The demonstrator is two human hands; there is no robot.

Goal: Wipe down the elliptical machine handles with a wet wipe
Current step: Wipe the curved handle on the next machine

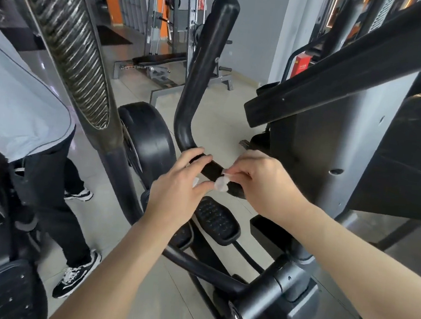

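The elliptical machine (265,295) fills most of the view, and its curved black handle (204,62) is taken as the landmark; the machine's column and base are found right of and below that handle, and a tiled floor (222,113) is seen behind it. Left of the handle another person (15,102) in a pale shirt and dark trousers is seen standing, apart from the work. Directly below the handle's lower bend a ribbed pedal (217,221) is seen. The left hand (174,194) is laid on the handle just past the bend, its fingers fairly straight across the bar, the grip apart and not clamped; it is judged to be placed there so that a handle likely to swing is steadied. The right hand (261,180) is set at the handle's lower stretch, just right of the left hand, its grip clamped by pinch on the wet wipe (222,184); the wipe is bunched small and pressed against the bar, probably so that the curved surface can be rubbed firmly. A white scrap beside the left thumb may be part of the wipe; this cannot be told.
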